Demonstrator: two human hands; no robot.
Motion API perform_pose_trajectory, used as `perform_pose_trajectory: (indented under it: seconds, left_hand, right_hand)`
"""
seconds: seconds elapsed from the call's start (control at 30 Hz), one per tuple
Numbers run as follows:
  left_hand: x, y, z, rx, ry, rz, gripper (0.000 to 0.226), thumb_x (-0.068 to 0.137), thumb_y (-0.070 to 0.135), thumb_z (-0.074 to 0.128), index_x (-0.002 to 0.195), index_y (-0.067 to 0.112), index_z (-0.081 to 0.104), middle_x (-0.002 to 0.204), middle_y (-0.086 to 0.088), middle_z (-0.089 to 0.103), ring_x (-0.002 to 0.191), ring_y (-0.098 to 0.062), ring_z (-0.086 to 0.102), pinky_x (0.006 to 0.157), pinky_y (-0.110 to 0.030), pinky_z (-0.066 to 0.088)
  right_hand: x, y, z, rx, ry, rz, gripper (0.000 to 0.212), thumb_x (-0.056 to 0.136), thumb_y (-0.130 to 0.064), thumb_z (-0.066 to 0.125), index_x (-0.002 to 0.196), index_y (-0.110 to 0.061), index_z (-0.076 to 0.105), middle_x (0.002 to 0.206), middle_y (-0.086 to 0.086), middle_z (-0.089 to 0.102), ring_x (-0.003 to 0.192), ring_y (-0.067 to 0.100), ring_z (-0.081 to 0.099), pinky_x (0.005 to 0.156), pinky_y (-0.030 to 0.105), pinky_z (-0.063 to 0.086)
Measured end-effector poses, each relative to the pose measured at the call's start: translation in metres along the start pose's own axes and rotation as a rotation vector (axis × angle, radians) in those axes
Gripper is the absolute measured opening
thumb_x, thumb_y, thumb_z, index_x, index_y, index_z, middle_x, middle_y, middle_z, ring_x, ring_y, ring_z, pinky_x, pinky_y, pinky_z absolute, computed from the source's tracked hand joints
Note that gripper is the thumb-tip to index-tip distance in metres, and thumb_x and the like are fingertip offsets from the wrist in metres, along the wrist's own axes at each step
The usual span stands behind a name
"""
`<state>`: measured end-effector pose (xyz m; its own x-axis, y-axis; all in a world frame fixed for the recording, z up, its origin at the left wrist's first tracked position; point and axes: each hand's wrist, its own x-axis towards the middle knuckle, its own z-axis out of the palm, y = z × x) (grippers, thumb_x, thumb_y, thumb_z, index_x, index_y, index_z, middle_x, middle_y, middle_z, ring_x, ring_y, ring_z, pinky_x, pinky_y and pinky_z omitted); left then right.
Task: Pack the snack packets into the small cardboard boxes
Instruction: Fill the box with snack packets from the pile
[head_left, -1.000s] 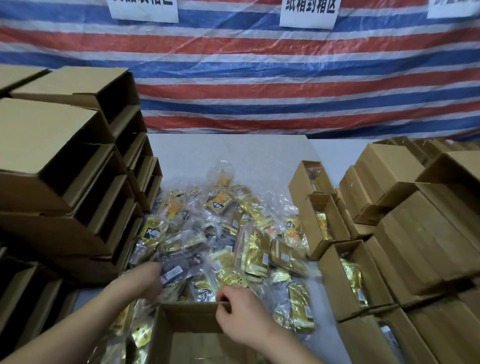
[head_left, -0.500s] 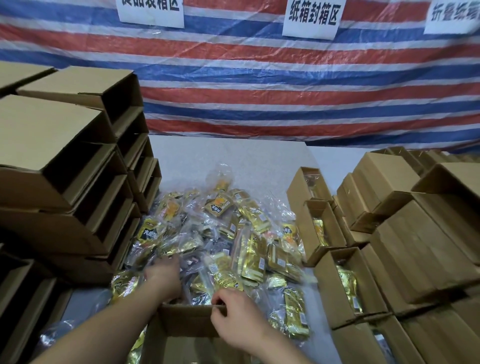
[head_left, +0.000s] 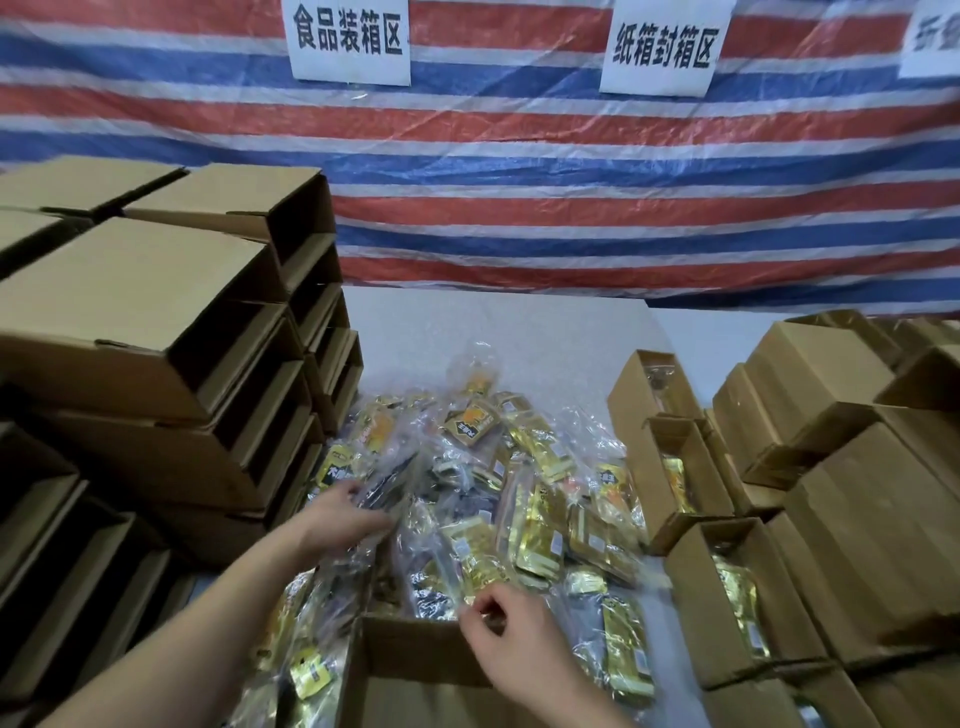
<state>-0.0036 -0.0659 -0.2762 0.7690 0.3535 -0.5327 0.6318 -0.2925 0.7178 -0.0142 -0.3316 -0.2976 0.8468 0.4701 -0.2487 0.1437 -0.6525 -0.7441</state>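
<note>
Two hands: left hand grips dark packet; right hand pinches box rim.

My table is pale grey, bare at the frame's centre toward the striped tarp. A heap of snack packets sprawls across its middle. Stacked empty boxes fill the left side, open boxes holding packets line the right, and one open box sits bottom centre.

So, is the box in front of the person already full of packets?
No, the open box shows bare cardboard inside; the snack packets lie heaped on the table beyond it.
</note>
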Motion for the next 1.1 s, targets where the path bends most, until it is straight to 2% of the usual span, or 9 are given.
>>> perform_pose_trajectory:
  seconds: [0.07, 0.17, 0.27, 0.57, 0.67, 0.8, 0.87, 0.97, 1.1]
  left_hand:
    - [-0.01, 0.009, -0.008, -0.263, -0.083, -0.012, 0.095, 0.069, 0.031, 0.089, 0.146, 0.009, 0.037, 0.093, -0.005, 0.07, 0.078, -0.016, 0.07, 0.062, -0.031, 0.056]
    - [-0.023, 0.018, -0.012, -0.436, -0.137, 0.025, 0.118, 0.058, 0.044, 0.09, 0.151, 0.009, 0.027, 0.129, -0.017, 0.061, 0.12, -0.03, 0.06, 0.104, -0.052, 0.046]
    - [-0.032, 0.02, -0.009, -0.5, -0.107, 0.083, 0.104, 0.069, 0.04, 0.085, 0.153, 0.017, 0.028, 0.14, -0.02, 0.053, 0.129, -0.035, 0.052, 0.112, -0.061, 0.032]
    - [-0.056, 0.032, 0.005, -0.592, -0.124, 0.141, 0.023, 0.096, 0.017, 0.062, 0.115, 0.006, 0.065, 0.085, -0.004, 0.074, 0.074, -0.013, 0.068, 0.062, -0.031, 0.051]
    - [-0.072, 0.049, 0.013, -0.653, -0.156, 0.211, 0.022, 0.094, 0.026, 0.064, 0.112, 0.013, 0.067, 0.091, -0.005, 0.073, 0.076, -0.013, 0.07, 0.057, -0.031, 0.053]
    - [-0.098, 0.075, 0.03, -0.537, -0.143, 0.416, 0.033, 0.094, 0.043, 0.06, 0.12, 0.022, 0.063, 0.107, -0.002, 0.074, 0.099, -0.017, 0.071, 0.082, -0.036, 0.055]
    - [-0.105, 0.087, 0.042, -0.442, -0.096, 0.5, 0.042, 0.094, 0.049, 0.056, 0.129, 0.027, 0.057, 0.108, 0.004, 0.074, 0.098, -0.011, 0.071, 0.086, -0.034, 0.056]
    - [-0.114, 0.103, 0.05, -0.199, 0.125, 0.618, 0.048, 0.093, 0.06, 0.045, 0.137, 0.039, 0.046, 0.122, 0.032, 0.055, 0.1, 0.025, 0.053, 0.087, -0.004, 0.044]
    - [-0.117, 0.113, 0.055, 0.134, 0.195, 0.752, 0.056, 0.102, 0.053, 0.026, 0.144, 0.024, 0.047, 0.141, 0.005, 0.055, 0.13, -0.006, 0.048, 0.111, -0.034, 0.038]
  right_hand:
    - [0.0, 0.0, 0.001, 0.05, 0.013, 0.039, 0.023, 0.091, -0.05, 0.059, 0.085, -0.028, 0.064, 0.09, -0.011, 0.064, 0.087, 0.002, 0.06, 0.083, 0.025, 0.053]
    - [-0.001, 0.002, 0.0, 0.076, 0.04, 0.082, 0.021, 0.092, -0.046, 0.06, 0.084, -0.028, 0.065, 0.088, -0.007, 0.065, 0.083, 0.004, 0.061, 0.079, 0.024, 0.053]
    - [-0.002, 0.004, -0.004, 0.098, 0.049, 0.112, 0.02, 0.093, -0.045, 0.059, 0.084, -0.028, 0.066, 0.085, -0.008, 0.066, 0.08, 0.002, 0.061, 0.074, 0.019, 0.049]
    - [0.005, -0.022, -0.021, 0.218, 0.02, 0.104, 0.014, 0.097, -0.043, 0.054, 0.096, -0.032, 0.062, 0.087, -0.011, 0.065, 0.07, -0.006, 0.059, 0.057, 0.013, 0.044]
    - [0.014, -0.051, -0.036, 0.431, 0.02, 0.102, 0.026, 0.091, -0.055, 0.051, 0.11, -0.038, 0.054, 0.109, -0.016, 0.062, 0.1, -0.002, 0.059, 0.08, 0.016, 0.05]
    - [0.023, -0.088, -0.057, 0.884, -0.029, 0.098, 0.058, 0.082, -0.064, 0.054, 0.131, -0.032, 0.053, 0.121, 0.001, 0.068, 0.11, 0.022, 0.064, 0.095, 0.048, 0.054]
    - [0.027, -0.104, -0.07, 1.013, -0.075, 0.059, 0.068, 0.079, -0.066, 0.058, 0.131, -0.023, 0.058, 0.117, 0.01, 0.071, 0.104, 0.029, 0.07, 0.081, 0.044, 0.059]
    - [0.029, -0.121, -0.08, 1.123, -0.068, 0.061, 0.08, 0.066, -0.068, 0.069, 0.129, -0.02, 0.062, 0.116, 0.011, 0.072, 0.1, 0.026, 0.072, 0.07, 0.032, 0.059]
    - [0.033, -0.121, -0.077, 1.237, 0.088, 0.069, 0.084, 0.057, -0.058, 0.077, 0.128, -0.015, 0.063, 0.112, 0.01, 0.074, 0.098, 0.023, 0.073, 0.07, 0.033, 0.06]
